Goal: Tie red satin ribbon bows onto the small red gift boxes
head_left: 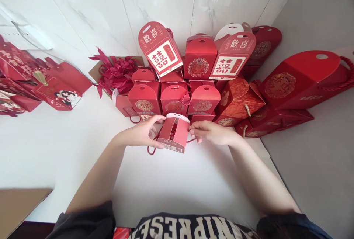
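A small red gift box (181,130) with a white-backed rear flap sits in front of me on the white table. Its top panels stand apart, so a gap shows down into it. My left hand (141,132) is closed around the box's left side, thumb at the front corner and fingers toward the back. Close to that hand, a dark red cord (151,151) hangs in a loop. At the box's right edge, my right hand (212,132) is closed, its fingertips pinching the cord there; part of the cord trails out below them.
Stacked red gift boxes (206,99) stand right behind the work, against the marbled wall. To their left is a carton of red ribbons (120,71). Larger red boxes (301,80) rise at the right. More red bags (59,87) lie far left, and cardboard (22,205) is lower left.
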The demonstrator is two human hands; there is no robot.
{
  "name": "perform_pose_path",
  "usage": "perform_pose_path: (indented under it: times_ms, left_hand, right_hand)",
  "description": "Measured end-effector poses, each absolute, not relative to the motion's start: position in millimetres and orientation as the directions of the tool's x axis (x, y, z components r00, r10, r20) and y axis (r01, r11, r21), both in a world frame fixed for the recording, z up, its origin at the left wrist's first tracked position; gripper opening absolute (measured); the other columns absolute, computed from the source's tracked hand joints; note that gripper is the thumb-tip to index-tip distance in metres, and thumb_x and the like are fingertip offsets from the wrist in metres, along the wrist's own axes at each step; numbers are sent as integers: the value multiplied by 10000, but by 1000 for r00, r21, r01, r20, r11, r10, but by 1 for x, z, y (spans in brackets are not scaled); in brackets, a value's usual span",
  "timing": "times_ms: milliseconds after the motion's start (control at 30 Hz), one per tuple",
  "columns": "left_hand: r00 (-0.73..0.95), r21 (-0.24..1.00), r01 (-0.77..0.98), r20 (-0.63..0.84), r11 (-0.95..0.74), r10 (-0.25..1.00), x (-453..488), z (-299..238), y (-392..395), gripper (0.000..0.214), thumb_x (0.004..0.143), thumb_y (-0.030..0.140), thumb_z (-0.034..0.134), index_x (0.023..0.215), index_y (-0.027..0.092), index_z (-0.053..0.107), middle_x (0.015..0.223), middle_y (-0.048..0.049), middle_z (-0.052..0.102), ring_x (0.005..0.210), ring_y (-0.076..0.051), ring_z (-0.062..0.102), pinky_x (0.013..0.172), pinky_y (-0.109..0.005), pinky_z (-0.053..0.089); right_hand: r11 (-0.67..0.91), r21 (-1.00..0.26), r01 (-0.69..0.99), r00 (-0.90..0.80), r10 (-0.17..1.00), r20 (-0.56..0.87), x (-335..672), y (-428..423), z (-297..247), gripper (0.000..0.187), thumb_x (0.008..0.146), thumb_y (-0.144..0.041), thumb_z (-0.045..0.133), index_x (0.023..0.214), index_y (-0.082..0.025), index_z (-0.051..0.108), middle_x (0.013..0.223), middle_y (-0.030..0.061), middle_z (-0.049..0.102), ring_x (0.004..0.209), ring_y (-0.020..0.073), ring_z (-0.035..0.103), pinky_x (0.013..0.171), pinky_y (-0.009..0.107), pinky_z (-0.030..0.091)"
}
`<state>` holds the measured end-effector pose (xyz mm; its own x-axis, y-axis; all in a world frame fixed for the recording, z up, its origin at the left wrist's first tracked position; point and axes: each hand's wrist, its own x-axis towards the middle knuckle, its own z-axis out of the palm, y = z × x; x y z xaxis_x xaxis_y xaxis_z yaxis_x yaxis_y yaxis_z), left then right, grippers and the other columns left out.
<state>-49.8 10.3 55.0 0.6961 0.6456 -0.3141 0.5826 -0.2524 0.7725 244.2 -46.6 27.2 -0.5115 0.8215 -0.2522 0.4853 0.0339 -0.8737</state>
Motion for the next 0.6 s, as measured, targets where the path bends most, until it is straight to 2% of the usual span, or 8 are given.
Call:
perform_pose_path:
  times_ms: [133, 167, 267, 367, 400, 467, 533, 600]
  left_hand:
    - [580, 765, 643, -464, -28, 669, -52, 49, 19, 466, 889, 580, 496, 1263, 305, 530, 1192, -51, 620, 1041, -222, 600, 893, -371, 475]
    - [532, 750, 661, -496, 30, 686, -51, 46, 20, 439, 891, 584, 487, 1221, 305, 562, 1203, -44, 619, 1065, -226, 589, 898, -364, 470]
    - [476, 714, 688, -579, 129, 662, -46, 39, 21, 411, 799, 557, 632, 1102, 280, 643, 1203, -42, 633, 1063, -239, 594, 841, -316, 485]
    - [560, 782, 609, -543, 134, 625, -50, 44, 22, 288, 777, 489, 674, 850, 211, 674, 935, -38, 671, 854, -193, 619, 776, -293, 503]
    - [591, 826, 546, -500, 142, 633, -53, 48, 23, 282, 792, 470, 662, 745, 193, 638, 804, -24, 639, 762, -168, 598, 775, -297, 508]
    - [624, 899, 397, -412, 184, 664, -62, 58, 26, 372, 827, 443, 627, 592, 183, 506, 579, 19, 469, 599, -128, 507, 783, -315, 520]
    - [596, 913, 328, -398, 241, 697, -71, 67, 28, 436, 839, 411, 617, 540, 187, 393, 501, 48, 306, 500, -104, 395, 738, -317, 535]
    - [512, 896, 339, -431, 286, 743, -77, 74, 30, 469, 822, 376, 634, 518, 186, 331, 488, 57, 237, 460, -87, 307, 674, -307, 546]
  right_hand:
    - [109, -827, 551, -471, 859, -201, 247, -48, 34, 316, 966, -420, 413, 926, -201, 637, 903, 22, 654, 783, 163, 567, 711, 274, 418]
    - [124, -819, 561, -471, 861, -193, 247, -49, 34, 316, 968, -417, 409, 933, -203, 639, 927, 23, 657, 798, 167, 566, 721, 277, 415]
    - [150, -787, 599, -487, 848, -210, 248, -50, 37, 319, 960, -422, 424, 909, -191, 637, 910, 30, 661, 776, 174, 564, 706, 280, 404]
    - [175, -716, 676, -479, 842, -246, 259, -55, 48, 314, 954, -419, 438, 856, -186, 624, 832, 26, 642, 719, 167, 542, 656, 274, 382]
    - [180, -697, 695, -468, 848, -247, 265, -58, 53, 315, 957, -415, 432, 837, -188, 614, 803, 18, 629, 704, 162, 533, 646, 272, 375]
    - [178, -694, 698, -444, 868, -224, 278, -63, 64, 339, 968, -433, 413, 802, -193, 587, 756, 2, 602, 686, 152, 519, 642, 267, 371]
    - [151, -693, 705, -388, 900, -199, 290, -67, 73, 369, 967, -472, 409, 778, -196, 566, 733, -6, 574, 676, 146, 506, 638, 262, 370]
    - [109, -687, 718, -332, 922, -201, 298, -69, 78, 375, 958, -498, 416, 787, -202, 571, 740, -9, 561, 674, 143, 496, 627, 257, 367]
